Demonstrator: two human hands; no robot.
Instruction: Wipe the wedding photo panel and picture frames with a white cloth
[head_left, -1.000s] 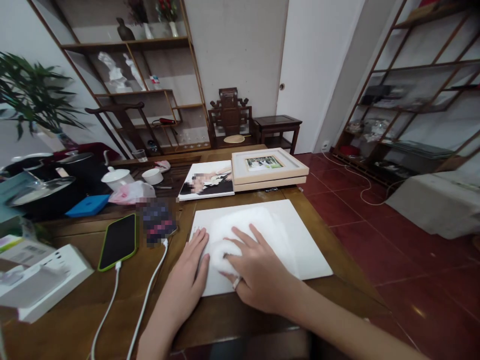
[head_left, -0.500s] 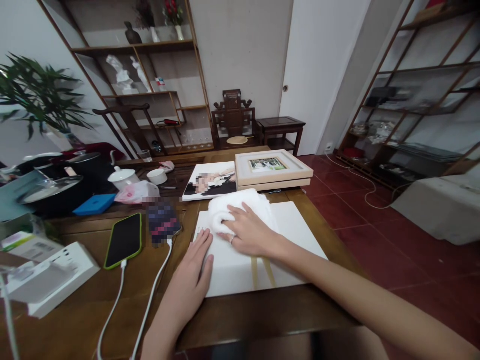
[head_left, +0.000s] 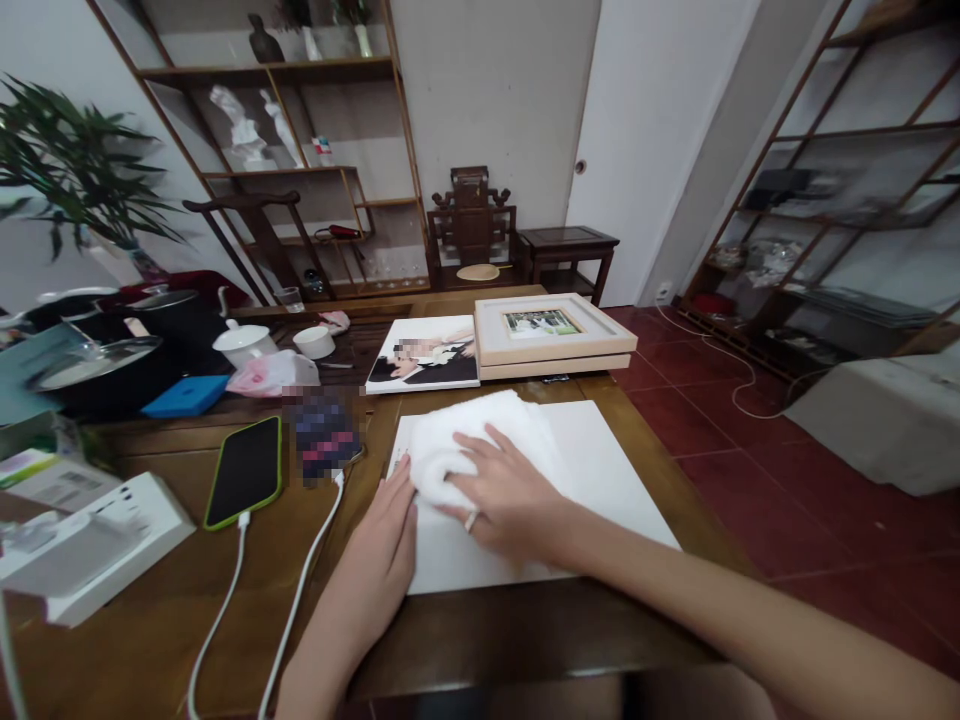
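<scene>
Wood table (head_left: 187, 620), brown: carries all. White board (head_left: 600, 470): lies flat at table's near edge, centre-right. White cloth (head_left: 465, 435): bunched on board's left half, toward its far edge. R hand (head_left: 502, 490): palm down on cloth, fingers spread, pressing, not clenched. L hand (head_left: 382, 550): flat, released, pinning board's left edge. Wiping, my est.: even pressure, overlapping passes, L hand firm so board doesn't skid. Stacked frames (head_left: 551, 335) just beyond board, phone (head_left: 246, 470) to its left; steer clear.

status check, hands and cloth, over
Left hand flat on white panel, left edge. Right hand pressing white cloth onto it. Stacked frames just beyond; phone off left.
</scene>
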